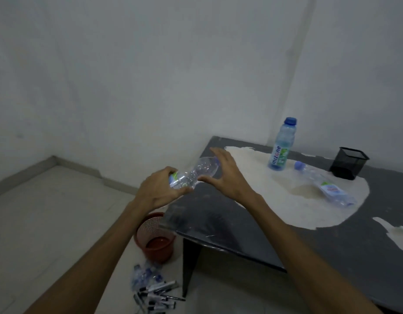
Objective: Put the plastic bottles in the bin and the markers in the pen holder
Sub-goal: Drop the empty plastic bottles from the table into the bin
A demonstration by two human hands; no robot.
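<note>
Clear bottle [193, 173] looks empty: judged v. light, thin-walled, crushes if squeezed, smooth so may slip. Best hold at mid-body or label band, w/ light pressure.

Bottle is in the air, tilted, cap end toward wall, over counter [218, 223] corner; red bin [154, 237] on floor below.

Left hand [161, 189]: grip clamped round label end. Right hand [227, 175]: grip apart, fingers spread, thumb touching bottle by the shoulder, not wrapped.

Markers [157, 295] on floor near bin; pen holder [348, 163] on counter.
</note>
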